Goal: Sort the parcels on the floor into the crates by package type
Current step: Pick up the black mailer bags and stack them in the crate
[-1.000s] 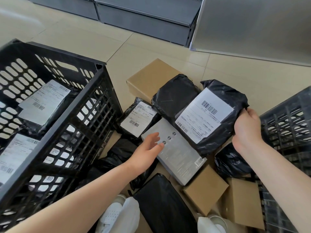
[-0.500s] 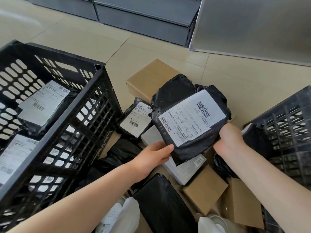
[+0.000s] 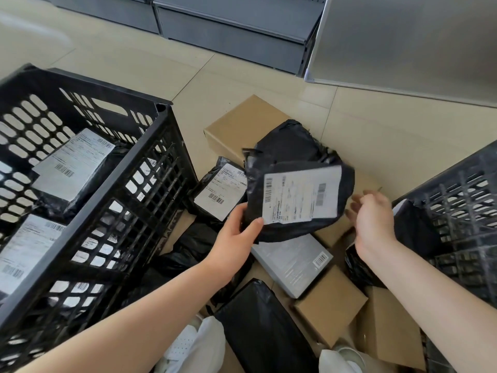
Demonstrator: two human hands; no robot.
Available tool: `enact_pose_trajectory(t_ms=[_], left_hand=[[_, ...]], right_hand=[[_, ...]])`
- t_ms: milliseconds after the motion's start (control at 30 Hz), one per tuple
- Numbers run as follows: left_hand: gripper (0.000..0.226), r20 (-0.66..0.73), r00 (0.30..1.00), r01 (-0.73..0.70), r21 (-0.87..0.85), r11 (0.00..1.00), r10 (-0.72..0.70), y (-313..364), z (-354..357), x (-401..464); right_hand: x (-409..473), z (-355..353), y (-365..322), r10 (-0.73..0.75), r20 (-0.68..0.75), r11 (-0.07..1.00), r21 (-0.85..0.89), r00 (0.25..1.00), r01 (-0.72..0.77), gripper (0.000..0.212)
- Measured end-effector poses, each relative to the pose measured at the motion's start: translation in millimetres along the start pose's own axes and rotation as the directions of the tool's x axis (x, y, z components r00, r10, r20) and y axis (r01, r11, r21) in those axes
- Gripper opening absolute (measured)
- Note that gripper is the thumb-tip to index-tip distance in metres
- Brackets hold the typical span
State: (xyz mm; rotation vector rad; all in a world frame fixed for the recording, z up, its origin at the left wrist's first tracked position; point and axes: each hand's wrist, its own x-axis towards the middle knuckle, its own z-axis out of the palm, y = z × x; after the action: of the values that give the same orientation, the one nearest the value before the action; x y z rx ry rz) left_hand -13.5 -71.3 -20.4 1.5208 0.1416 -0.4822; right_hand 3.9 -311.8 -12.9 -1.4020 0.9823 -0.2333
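Above the heap of parcels on the tiled floor (image 3: pixel 390 125), you hold a black plastic mailer bag (image 3: pixel 298 200) in your left hand (image 3: pixel 236 235), thumb over its lower left corner and fingers under it. The bag is soft and wrinkled, with a white rectangular label facing up; its print is blurred. Your right hand (image 3: pixel 372 219) hangs just beside the bag's right edge, not touching it, fingers spread and loosely curled.

Under the bag lies a flat grey box (image 3: pixel 293 262) with a matte face and a small barcode. Beside it, toward you, sit two plain brown cardboard boxes (image 3: pixel 330 305), square-edged. A larger cardboard box (image 3: pixel 242 125) rests at the far edge of the heap, partly under another crumpled black bag (image 3: pixel 285 144). A smaller labelled black bag (image 3: pixel 217 192) lies close to the left crate.

The left crate (image 3: pixel 129 197) is black lattice plastic and holds labelled black bags (image 3: pixel 72 168). The right crate (image 3: pixel 462 211), also black lattice, is partly out of view.
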Motion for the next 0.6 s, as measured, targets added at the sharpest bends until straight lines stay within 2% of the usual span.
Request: enact_pose_trajectory(t_ms=[67,100,167,233,333,467,600], left_hand=[[0.026,-0.017,0.999,-0.040,0.062,0.997,0.041,3.0,-3.8,0.4],[0.025,-0.021,0.999,-0.048,0.072,0.996,0.050,4.1,-5.2,1.0],[0.022,-0.035,0.998,-0.051,0.057,0.997,0.053,6.9,-6.4,1.6],[0.020,-0.040,0.998,-0.046,0.017,0.999,0.047,8.2,-7.1,3.4],[0.022,-0.049,0.999,-0.009,-0.079,0.997,0.006,9.4,-9.0,4.9],[0.026,-0.097,0.995,0.015,-0.182,0.983,-0.034,10.5,-14.5,8.3],[0.032,-0.206,0.974,0.050,-0.191,0.980,-0.090,8.2,-15.6,14.0]], right_hand=[[-8.4,-5.6,-5.5,-0.198,0.055,0.962,-0.180,0.979,0.204,0.043],[-17.0,-7.0,-9.1,-0.285,0.145,0.920,-0.236,0.947,0.313,0.048],[-28.2,-5.8,-14.4,-0.366,0.354,0.807,-0.340,0.861,0.483,0.057],[-32.1,-1.9,-15.9,-0.317,0.542,0.711,-0.407,0.778,0.573,0.060],[-33.5,5.2,-12.0,-0.091,0.716,0.697,-0.451,0.692,0.558,0.057],[-33.4,10.5,-1.2,0.062,0.773,0.653,-0.510,0.631,0.560,0.060],[-33.7,11.5,3.8,0.135,0.735,0.723,-0.532,0.665,0.441,0.063]])
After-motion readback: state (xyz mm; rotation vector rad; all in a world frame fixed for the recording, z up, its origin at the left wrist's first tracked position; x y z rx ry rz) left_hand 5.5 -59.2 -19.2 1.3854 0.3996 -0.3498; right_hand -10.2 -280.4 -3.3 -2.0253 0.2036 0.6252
